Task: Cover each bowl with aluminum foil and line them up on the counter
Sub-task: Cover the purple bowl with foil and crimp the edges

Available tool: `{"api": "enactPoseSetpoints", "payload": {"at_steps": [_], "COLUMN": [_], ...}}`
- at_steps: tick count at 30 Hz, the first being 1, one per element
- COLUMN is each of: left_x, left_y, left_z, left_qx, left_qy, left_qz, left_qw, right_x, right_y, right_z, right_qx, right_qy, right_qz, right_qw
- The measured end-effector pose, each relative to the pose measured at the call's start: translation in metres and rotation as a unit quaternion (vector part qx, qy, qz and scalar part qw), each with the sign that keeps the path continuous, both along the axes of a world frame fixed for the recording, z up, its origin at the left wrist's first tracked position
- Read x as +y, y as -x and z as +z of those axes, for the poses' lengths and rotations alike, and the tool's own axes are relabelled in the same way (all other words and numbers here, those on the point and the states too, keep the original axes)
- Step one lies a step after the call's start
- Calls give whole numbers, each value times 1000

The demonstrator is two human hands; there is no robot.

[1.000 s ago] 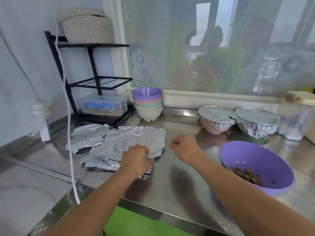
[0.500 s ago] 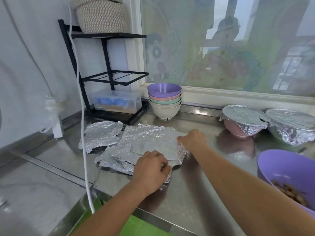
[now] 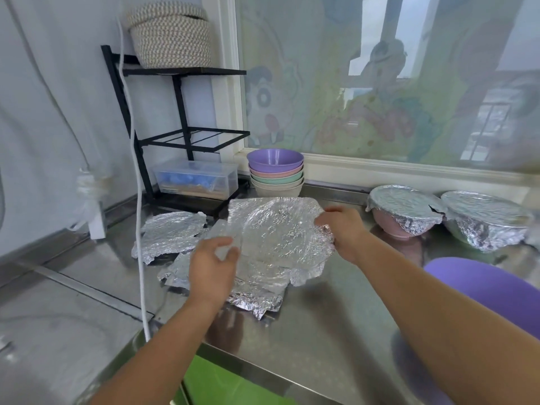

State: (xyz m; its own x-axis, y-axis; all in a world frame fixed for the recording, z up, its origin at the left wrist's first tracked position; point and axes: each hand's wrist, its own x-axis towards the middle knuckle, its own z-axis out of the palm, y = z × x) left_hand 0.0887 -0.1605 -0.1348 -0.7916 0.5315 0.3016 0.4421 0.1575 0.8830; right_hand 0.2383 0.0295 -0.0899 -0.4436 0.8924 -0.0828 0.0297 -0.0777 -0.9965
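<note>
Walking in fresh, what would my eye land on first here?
The crinkled foil sheet shines above the middle of the steel counter, held by its edges between the left hand and the right hand. At the back right, a foil-covered pink bowl sits beside a second foil-covered bowl. Behind the sheet stands a stack of pastel bowls, purple on top.

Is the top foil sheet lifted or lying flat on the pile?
Lifted: left hand and right hand hold the sheet tilted above the pile.
</note>
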Motion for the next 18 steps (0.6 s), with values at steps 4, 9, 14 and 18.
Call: {"api": "enactPoseSetpoints", "payload": {"at_steps": [4, 9, 14, 18], "left_x": [0, 19, 45, 62], "left_y": [2, -31, -96, -161], "left_z": [21, 38, 46, 51], "left_qx": [-114, -296, -348, -343], "left_qy": [-34, -33, -31, -48], "left_qz": [30, -57, -169, -220], "left_qw": [992, 953, 922, 912], "right_x": [-15, -17, -14, -8], "right_y": [-38, -102, -191, -272], "right_z": [24, 44, 52, 47], "right_qx": [80, 101, 78, 9], "right_qy": [63, 72, 63, 8], "right_qz": [23, 0, -37, -117], "right_qw": [995, 992, 994, 993]}}
